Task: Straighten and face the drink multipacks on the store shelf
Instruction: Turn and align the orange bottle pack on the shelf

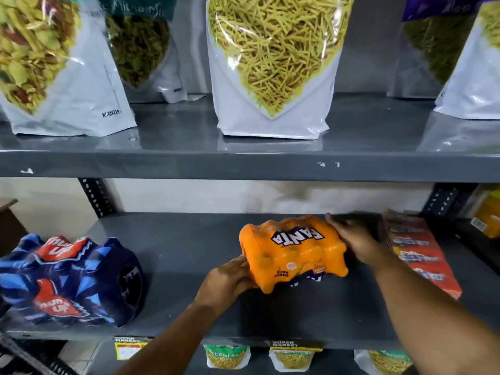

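Three multipacks lie on the grey middle shelf point(189, 239). At far left the blue Thums Up pack point(70, 280) is cut off by the frame edge. The left hand point(230, 280) cups the near-left corner of the orange Fanta pack point(293, 251), fingertips hidden beneath it. That pack lies mid-shelf, logo upside down. The right hand point(354, 239) lies on its far-right side, fingers point(335, 223) pressed together and flat. The red carton pack point(416, 250) at right has blurred, unreadable print.
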Motion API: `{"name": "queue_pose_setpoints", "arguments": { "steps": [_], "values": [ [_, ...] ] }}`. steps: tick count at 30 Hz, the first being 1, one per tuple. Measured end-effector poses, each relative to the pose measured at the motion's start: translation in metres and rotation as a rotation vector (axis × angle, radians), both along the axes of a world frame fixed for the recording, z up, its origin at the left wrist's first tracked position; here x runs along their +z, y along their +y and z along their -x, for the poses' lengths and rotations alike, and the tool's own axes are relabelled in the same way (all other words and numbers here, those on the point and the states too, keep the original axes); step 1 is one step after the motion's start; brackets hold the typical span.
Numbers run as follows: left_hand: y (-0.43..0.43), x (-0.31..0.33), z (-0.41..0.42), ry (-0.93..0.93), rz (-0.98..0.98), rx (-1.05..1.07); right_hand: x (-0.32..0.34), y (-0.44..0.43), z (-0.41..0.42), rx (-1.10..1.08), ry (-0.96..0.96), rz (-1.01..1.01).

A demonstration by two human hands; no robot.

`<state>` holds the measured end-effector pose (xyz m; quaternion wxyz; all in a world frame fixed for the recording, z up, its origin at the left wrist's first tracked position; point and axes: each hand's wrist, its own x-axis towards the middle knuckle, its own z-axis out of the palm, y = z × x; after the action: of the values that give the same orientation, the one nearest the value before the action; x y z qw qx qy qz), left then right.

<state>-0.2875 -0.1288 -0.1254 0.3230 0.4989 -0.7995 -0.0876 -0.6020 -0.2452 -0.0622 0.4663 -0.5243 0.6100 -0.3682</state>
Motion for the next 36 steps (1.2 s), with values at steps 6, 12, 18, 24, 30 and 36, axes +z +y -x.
{"name": "queue_pose_setpoints", "arguments": {
  "steps": [6,12,18,24,30,36],
  "values": [
    [-0.005,0.014,0.007,0.102,-0.079,0.019,0.026,-0.023,-0.009,-0.003,0.049,-0.129],
    [-0.007,0.022,0.016,0.431,-0.158,0.253,0.041,-0.04,-0.022,-0.079,0.099,-0.301],
    [-0.017,0.033,0.027,0.512,-0.28,0.338,0.037,-0.046,-0.033,0.0,0.005,-0.194],
    [-0.012,0.022,0.038,0.621,-0.277,0.405,0.015,-0.054,-0.032,-0.036,-0.217,-0.123],
    [-0.008,0.015,0.052,0.77,-0.323,0.458,0.003,-0.052,-0.035,-0.223,-0.225,-0.172],
    [0.006,0.01,0.07,0.685,-0.292,0.565,-0.01,-0.04,-0.035,-0.162,-0.276,-0.186]
  ]
}}
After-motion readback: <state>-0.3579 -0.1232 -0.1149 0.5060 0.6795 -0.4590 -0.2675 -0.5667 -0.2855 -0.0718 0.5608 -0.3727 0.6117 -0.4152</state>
